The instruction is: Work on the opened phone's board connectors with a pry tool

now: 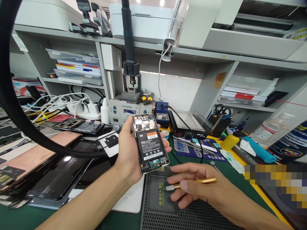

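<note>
The green bench (129,221) spreads below, and a black honeycomb mat (165,220) lies on its near side. Over them are the left hand (130,153) and, at right, the right hand (199,182). The left one grips an opened phone (151,147) above the mat's far edge; the right one pinches a slim gold-handled tool (207,180), apart from the phone.

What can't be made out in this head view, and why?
All in the head view:
Opened phone: far side, facing away from the camera.
Left hand: fingers, partly hidden behind the phone.
Battery: smallest print, too small to read.
Black hoop: remainder, cut off by frame edges.
Pixelated patch: whatever lies beneath, masked by blocks.
</note>
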The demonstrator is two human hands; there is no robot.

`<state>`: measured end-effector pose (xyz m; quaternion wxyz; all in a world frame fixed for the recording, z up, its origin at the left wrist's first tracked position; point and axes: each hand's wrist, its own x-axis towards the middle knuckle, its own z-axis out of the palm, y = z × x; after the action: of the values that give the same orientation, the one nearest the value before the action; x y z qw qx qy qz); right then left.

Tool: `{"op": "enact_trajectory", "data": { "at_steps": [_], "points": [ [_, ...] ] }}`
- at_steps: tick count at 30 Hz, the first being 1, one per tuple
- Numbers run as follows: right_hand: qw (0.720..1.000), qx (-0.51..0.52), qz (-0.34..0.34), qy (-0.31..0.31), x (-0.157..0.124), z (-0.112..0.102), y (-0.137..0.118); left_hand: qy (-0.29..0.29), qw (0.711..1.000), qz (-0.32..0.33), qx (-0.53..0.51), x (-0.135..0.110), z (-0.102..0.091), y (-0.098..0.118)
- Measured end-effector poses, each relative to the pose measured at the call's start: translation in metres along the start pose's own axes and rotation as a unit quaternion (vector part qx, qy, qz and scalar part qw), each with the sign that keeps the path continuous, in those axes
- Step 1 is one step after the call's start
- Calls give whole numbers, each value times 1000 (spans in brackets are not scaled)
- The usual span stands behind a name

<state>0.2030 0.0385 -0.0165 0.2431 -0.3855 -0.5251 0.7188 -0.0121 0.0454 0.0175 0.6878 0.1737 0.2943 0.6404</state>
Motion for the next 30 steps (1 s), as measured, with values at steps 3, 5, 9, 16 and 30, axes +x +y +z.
{"op": "enact_trajectory", "data": {
  "at_steps": [3, 5, 9, 16, 30],
  "points": [
    [999, 12, -22, 24, 0, -1, -3, 2, 1000, 5, 5, 2, -2, 0],
    [999, 24, -28, 38, 0, -2, -5, 0, 1000, 8, 8, 4, -4, -1],
    [999, 29, -30, 25, 1, -2, -4, 1, 1000, 13, 10, 6, -5, -1],
    [997, -35, -59, 30, 2, -4, 3, 1, 1000, 6, -5, 4, -3, -1],
    [999, 14, -34, 38, 2, 1, -3, -10, 1000, -2, -3, 3, -4, -2]
  ]
}}
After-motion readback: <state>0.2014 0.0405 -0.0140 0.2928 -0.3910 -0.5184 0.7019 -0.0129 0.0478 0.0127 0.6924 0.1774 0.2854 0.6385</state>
